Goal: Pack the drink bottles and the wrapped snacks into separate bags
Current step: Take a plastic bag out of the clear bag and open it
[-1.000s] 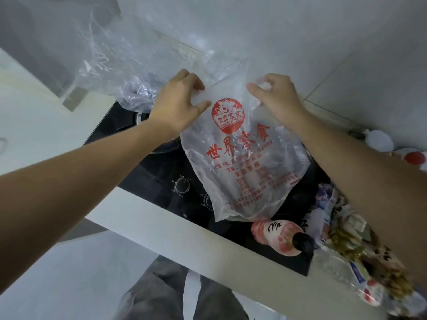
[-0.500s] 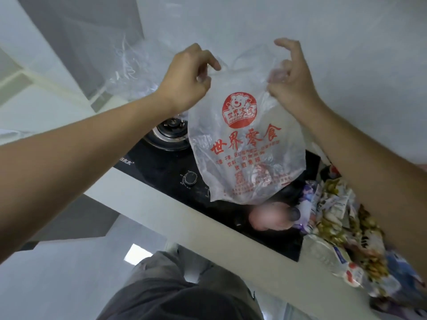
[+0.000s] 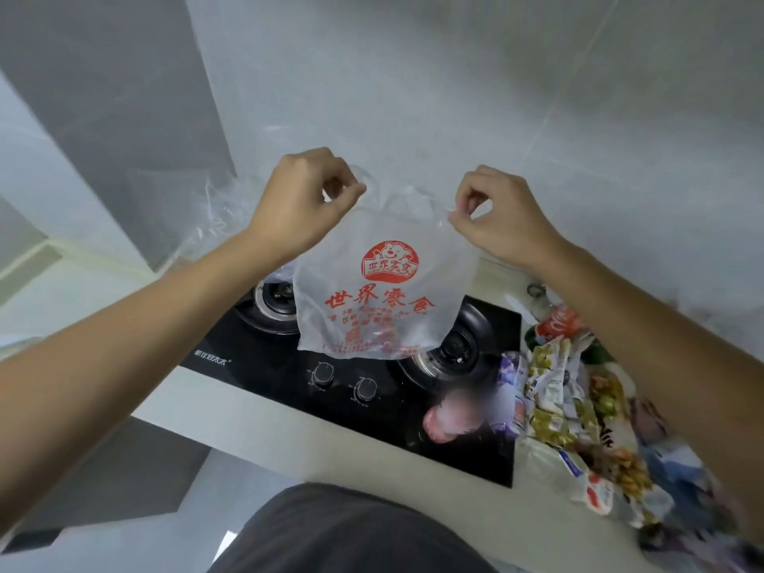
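Hands spread wider since earlier, left hand, right hand pinching plastic bag

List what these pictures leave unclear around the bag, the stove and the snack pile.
- Pink bottle on the stove, head view: its label is blurred.
- Snack pile: the right forearm covers part of it, the frame's right edge cuts off more, and its lower end is smeared.
- Printed bag held by the left hand and right hand: its small print is unreadable.

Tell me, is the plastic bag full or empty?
Empty, it seems. The plastic bag hangs flat from the left hand and right hand, and the stove shows through it.
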